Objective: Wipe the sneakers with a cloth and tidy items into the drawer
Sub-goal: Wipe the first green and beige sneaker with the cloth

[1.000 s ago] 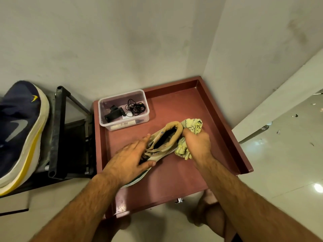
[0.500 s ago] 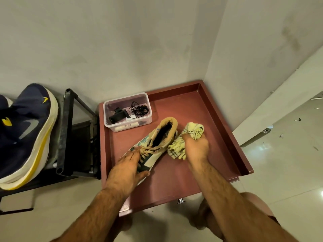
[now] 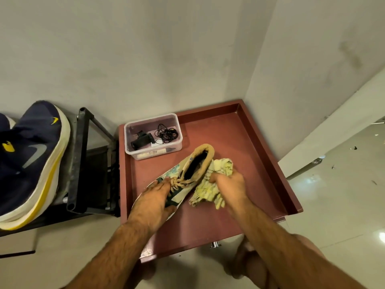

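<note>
Head view: sneaker [image 3: 188, 174] in maroon drawer [image 3: 268, 163]; glossy tiled floor [image 3: 343, 195]

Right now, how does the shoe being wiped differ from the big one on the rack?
The tan sneaker lies in the red drawer, held by the left hand; the navy sneaker sits untouched on the black rack. One is beige and patterned, the other dark with a yellow-striped white sole. Both are sneakers.
</note>
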